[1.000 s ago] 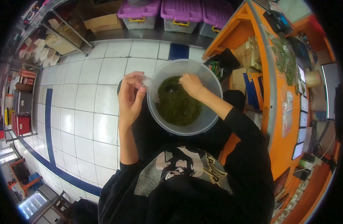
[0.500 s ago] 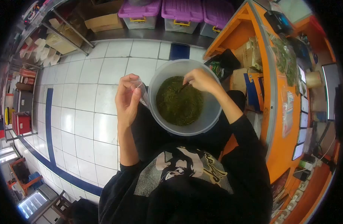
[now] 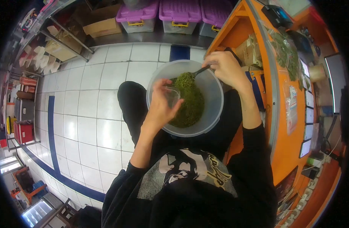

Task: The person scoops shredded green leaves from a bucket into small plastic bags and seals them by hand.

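Now lifts a loaded black spoon [image 3: 201, 70] in the right hand [image 3: 224, 68], clear of the green leafy mass [image 3: 191, 114] inside the tub [image 3: 216, 102] and toward the tub's far rim; also shifts the left hand [image 3: 158, 105], with a clear plastic pouch [image 3: 173, 95], from just beside the tub's left rim to over its opening. Marks, by judgement, the end of one scooping stroke, with pouch and heaped spoon near each other above the tub, apparently apart. Pinches the spoon's handle narrowly in the right fingers; holds the pouch between left thumb and fingers. Cannot tell whether soft bag or stiff cup. By count: one tub, one spoon, one pouch, two hands; beyond the tub, three purple-lidded boxes [image 3: 180, 13]; right of the tub, one orange table [image 3: 286, 163].
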`<state>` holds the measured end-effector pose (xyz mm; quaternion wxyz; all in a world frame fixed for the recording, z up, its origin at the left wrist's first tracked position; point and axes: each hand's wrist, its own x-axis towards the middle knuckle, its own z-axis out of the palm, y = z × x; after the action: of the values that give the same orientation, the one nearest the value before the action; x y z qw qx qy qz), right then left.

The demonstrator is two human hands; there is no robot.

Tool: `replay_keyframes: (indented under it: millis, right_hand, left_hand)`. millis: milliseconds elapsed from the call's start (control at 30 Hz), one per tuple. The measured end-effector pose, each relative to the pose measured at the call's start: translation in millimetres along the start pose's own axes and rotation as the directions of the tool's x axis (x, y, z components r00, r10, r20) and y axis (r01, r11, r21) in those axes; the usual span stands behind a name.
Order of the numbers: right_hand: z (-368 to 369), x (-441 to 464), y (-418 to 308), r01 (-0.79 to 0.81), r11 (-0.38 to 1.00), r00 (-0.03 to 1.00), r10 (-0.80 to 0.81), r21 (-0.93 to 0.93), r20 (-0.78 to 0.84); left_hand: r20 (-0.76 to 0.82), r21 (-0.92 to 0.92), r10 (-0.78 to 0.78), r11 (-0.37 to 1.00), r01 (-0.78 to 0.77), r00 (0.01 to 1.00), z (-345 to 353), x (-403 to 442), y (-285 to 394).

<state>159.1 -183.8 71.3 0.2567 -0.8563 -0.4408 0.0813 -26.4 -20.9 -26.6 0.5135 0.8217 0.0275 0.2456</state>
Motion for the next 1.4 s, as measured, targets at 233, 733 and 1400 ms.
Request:
replay_keyframes:
  millis: [233,733,1400]
  right_hand:
    - [39,-23,-55,0.215,0.814,0.939,-0.325,-0.54,-0.114]
    - [68,-52,-51,0.163,0.985,0.976,-0.169,-0.056,-0.138]
    - [92,-60,-36,0.035,0.718,0.898,0.283,0.696,-0.336]
  left_hand:
    - [0.026,0.208,0.085,0.974,-0.089,0.996,20,8,-6]
    - [-0.115,0.025,0.166,0.986,-0.164,0.979,19,8,-8]
    - [-0.141,-0.644,-0.233,0.76,0.089,0.962,10,11,14]
